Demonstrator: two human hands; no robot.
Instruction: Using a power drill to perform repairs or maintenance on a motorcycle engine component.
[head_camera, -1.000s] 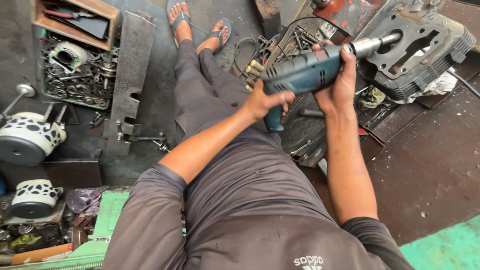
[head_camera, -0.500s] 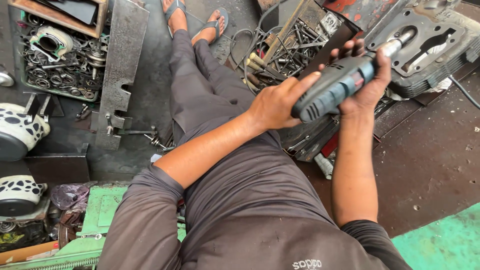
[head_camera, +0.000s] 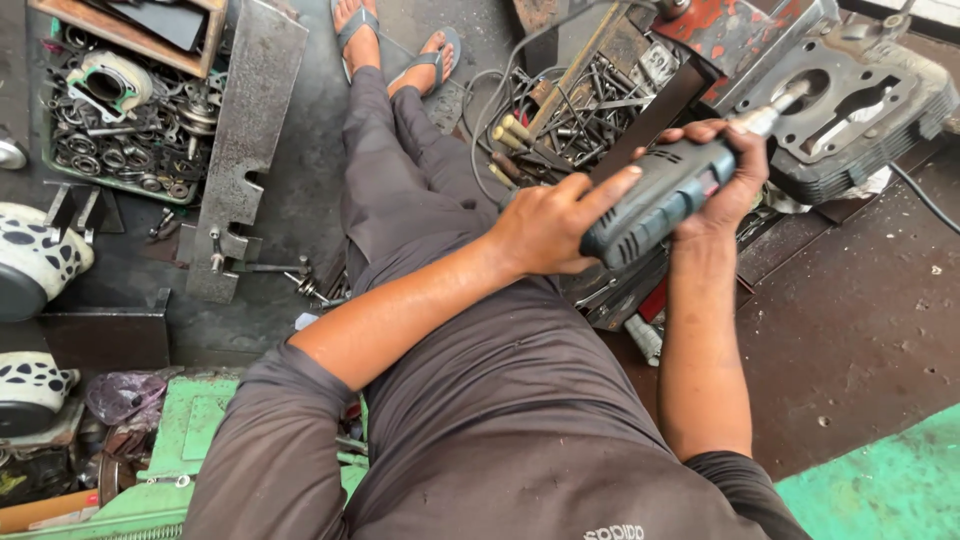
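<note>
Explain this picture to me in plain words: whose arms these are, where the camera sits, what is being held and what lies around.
The camera sits on a person's head and looks down, so you see that person's own lap, legs and sandalled feet on a dark workshop floor. There is no machine arm here, only two bare hands. The left hand grips the rear of a grey-green electric drill, and the right hand wraps around its front. The drill's tip points at a grey metal engine block lying on the floor to the right. Ahead is a box of loose metal tools. To the left stands a tray of rings and bearings, with a flat steel plate beside it.
</note>
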